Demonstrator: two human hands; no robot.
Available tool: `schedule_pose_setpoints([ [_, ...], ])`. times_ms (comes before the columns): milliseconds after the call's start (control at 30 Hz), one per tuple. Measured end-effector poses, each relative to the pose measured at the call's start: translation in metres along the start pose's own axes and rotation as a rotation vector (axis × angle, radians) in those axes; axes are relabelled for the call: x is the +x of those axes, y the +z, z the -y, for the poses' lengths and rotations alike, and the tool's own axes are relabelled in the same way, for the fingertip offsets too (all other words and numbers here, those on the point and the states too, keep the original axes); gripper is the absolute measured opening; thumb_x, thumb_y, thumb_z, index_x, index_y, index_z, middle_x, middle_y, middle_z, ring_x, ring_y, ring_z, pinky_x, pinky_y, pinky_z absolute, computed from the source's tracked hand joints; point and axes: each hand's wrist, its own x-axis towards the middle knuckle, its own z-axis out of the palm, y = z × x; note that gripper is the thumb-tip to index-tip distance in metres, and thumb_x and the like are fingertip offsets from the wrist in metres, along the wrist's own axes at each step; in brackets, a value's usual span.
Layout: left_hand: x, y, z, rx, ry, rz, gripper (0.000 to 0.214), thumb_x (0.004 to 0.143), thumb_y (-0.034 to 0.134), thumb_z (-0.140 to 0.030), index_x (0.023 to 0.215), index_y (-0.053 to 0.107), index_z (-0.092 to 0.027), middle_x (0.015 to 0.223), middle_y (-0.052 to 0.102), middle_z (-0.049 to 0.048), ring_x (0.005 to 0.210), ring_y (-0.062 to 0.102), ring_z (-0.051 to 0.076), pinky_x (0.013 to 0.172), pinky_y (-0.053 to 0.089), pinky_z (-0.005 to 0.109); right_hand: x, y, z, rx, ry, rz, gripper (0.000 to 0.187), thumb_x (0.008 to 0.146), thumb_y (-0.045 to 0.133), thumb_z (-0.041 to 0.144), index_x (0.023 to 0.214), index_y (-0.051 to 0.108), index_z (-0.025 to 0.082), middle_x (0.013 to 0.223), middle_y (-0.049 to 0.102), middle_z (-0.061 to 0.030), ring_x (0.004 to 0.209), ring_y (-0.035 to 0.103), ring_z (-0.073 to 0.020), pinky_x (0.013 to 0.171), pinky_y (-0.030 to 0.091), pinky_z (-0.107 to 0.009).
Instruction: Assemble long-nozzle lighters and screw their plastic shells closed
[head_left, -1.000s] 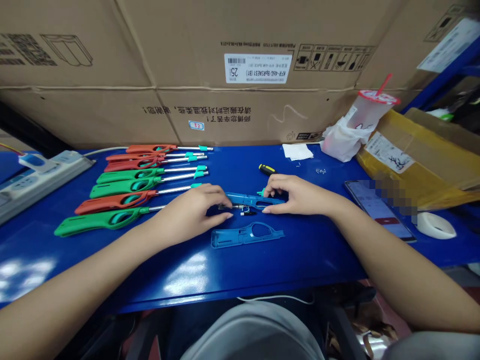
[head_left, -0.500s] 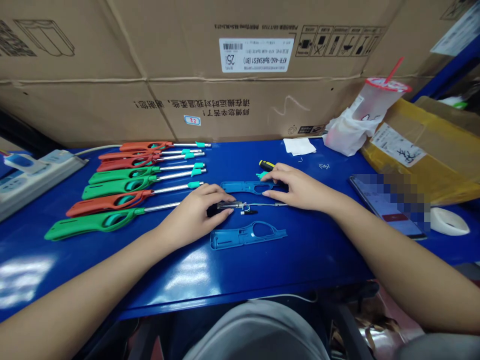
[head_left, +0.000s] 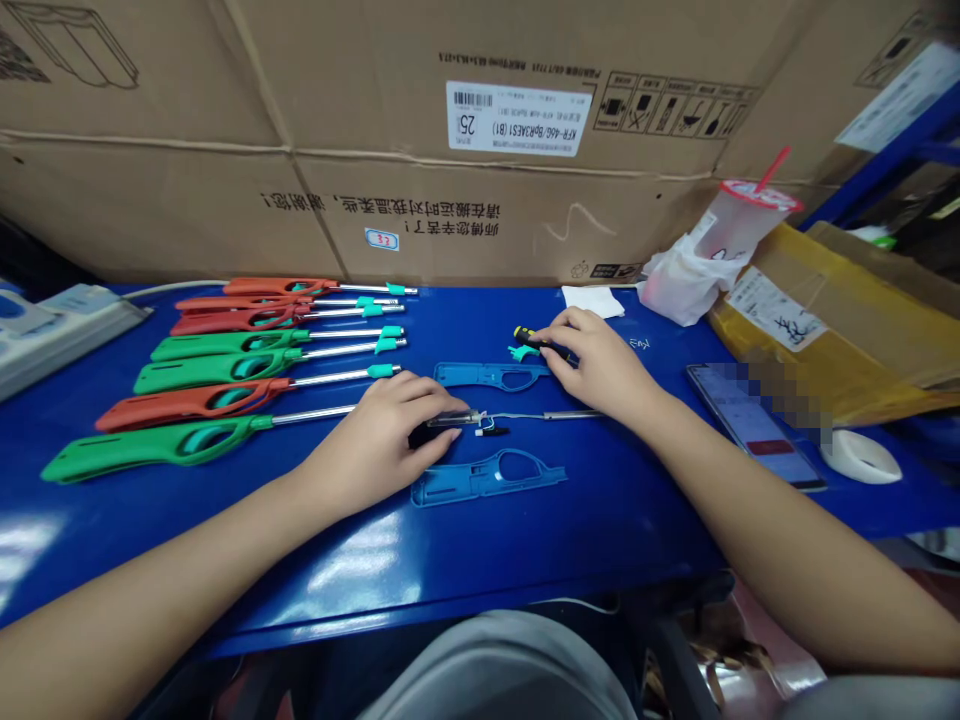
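My left hand (head_left: 386,430) is closed on the clear fuel tank (head_left: 450,418) of a taken-apart lighter, thumb and fingers pinching its sides. From the tank's end a thin wire runs right to a metal tube (head_left: 571,414); a small black-and-white part (head_left: 491,431) lies below. My right hand (head_left: 596,360) has thumb and fingers around the black-and-yellow handle of a screwdriver (head_left: 528,338), its shaft hidden beneath the hand. A teal trigger (head_left: 523,353) lies beside the handle. One blue shell half (head_left: 469,375) is behind the tank; the other blue shell half (head_left: 465,482) lies in front.
Several long lighters in red and green, such as the green lighter (head_left: 161,445), lie in a row at left beside a power strip (head_left: 67,335). At right are a white tissue (head_left: 594,300), a bagged cup (head_left: 690,270), a phone (head_left: 750,425) and a yellow-taped parcel (head_left: 847,330). A cardboard box (head_left: 390,120) stands behind.
My right hand has shifted from above the blue shell half and teal trigger to the screwdriver, taking hold of its handle. My left hand stays on the fuel tank. The view has shifted slightly.
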Motion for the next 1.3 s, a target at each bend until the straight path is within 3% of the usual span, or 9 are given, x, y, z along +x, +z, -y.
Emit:
schedule_pose_setpoints([
  [267,0.001,0.005,0.005,-0.018,0.012,-0.01,0.025,0.105,0.056,-0.031,0.119,0.075,-0.024,0.112,0.074,0.0069,0.1,0.065,0.024,0.092,0.049,0.042,0.01,0.018,-0.006,0.046,0.054,0.005,0.009,0.091,0.068,0.025,0.086,0.074,0.021,0.103,0.061,-0.0107,0.099,0.06,-0.0289,0.093,0.054,-0.05],
  [467,0.001,0.002,0.004,-0.026,0.024,0.007,0.025,0.105,0.056,-0.029,0.12,0.076,-0.023,0.11,0.074,0.0077,0.099,0.065,0.024,0.091,0.051,0.04,0.003,-0.016,0.023,0.154,0.053,-0.049,0.007,0.093,0.068,0.023,0.086,0.068,0.021,0.101,0.064,-0.008,0.09,0.063,-0.0231,0.086,0.054,-0.041],
  [600,0.002,0.0,0.0,-0.016,0.013,0.014,0.026,0.105,0.056,-0.029,0.122,0.075,-0.021,0.113,0.073,0.0092,0.101,0.065,0.025,0.093,0.051,0.042,-0.012,-0.051,0.064,0.051,-0.26,0.363,0.015,0.101,0.06,0.025,0.091,0.069,0.02,0.101,0.068,-0.0081,0.095,0.064,-0.0243,0.087,0.05,-0.04],
  [667,0.002,0.0,-0.001,0.016,0.008,0.019,0.027,0.105,0.056,-0.031,0.121,0.075,-0.021,0.113,0.073,0.0095,0.102,0.065,0.026,0.094,0.05,0.044,-0.014,-0.055,0.073,-0.003,-0.334,0.484,0.019,0.104,0.056,0.022,0.091,0.069,0.019,0.097,0.069,-0.007,0.094,0.065,-0.0243,0.087,0.048,-0.04],
  [733,0.002,0.0,0.0,0.046,-0.003,0.019,0.027,0.105,0.057,-0.033,0.121,0.075,-0.021,0.114,0.074,0.0096,0.103,0.065,0.026,0.095,0.05,0.044,-0.012,-0.048,0.071,-0.015,-0.311,0.491,0.019,0.104,0.056,0.024,0.093,0.07,0.019,0.097,0.07,-0.0073,0.095,0.065,-0.0244,0.086,0.047,-0.039],
  [833,0.003,0.001,0.001,0.05,-0.013,0.012,0.027,0.105,0.059,-0.035,0.122,0.075,-0.022,0.115,0.074,0.0096,0.104,0.065,0.026,0.095,0.05,0.043,-0.006,-0.028,0.051,-0.053,-0.194,0.368,0.019,0.104,0.055,0.023,0.095,0.071,0.019,0.101,0.072,-0.0092,0.094,0.066,-0.0247,0.086,0.048,-0.039],
  [933,0.003,0.0,0.003,0.048,-0.007,0.019,0.026,0.105,0.058,-0.035,0.119,0.076,-0.022,0.114,0.074,0.0091,0.103,0.065,0.025,0.095,0.05,0.042,-0.003,-0.016,0.032,-0.013,-0.167,0.383,0.015,0.101,0.059,0.022,0.094,0.072,0.02,0.101,0.073,-0.0083,0.095,0.068,-0.0249,0.085,0.048,-0.038],
  [1133,0.001,-0.001,0.004,0.074,0.02,0.023,0.024,0.105,0.059,-0.035,0.117,0.076,-0.022,0.114,0.074,0.0076,0.102,0.066,0.025,0.096,0.047,0.043,-0.012,-0.041,0.025,0.159,-0.058,0.376,0.011,0.096,0.066,0.03,0.093,0.072,0.022,0.098,0.074,-0.0044,0.087,0.068,-0.0207,0.077,0.048,-0.033],
  [1300,0.001,0.001,0.006,0.081,0.008,0.034,0.021,0.106,0.058,-0.031,0.113,0.075,-0.021,0.11,0.075,0.0069,0.102,0.066,0.025,0.092,0.048,0.04,-0.028,-0.047,0.028,0.06,-0.038,0.553,0.007,0.095,0.065,0.024,0.101,0.068,0.022,0.106,0.072,-0.006,0.093,0.067,-0.0238,0.078,0.047,-0.035],
])
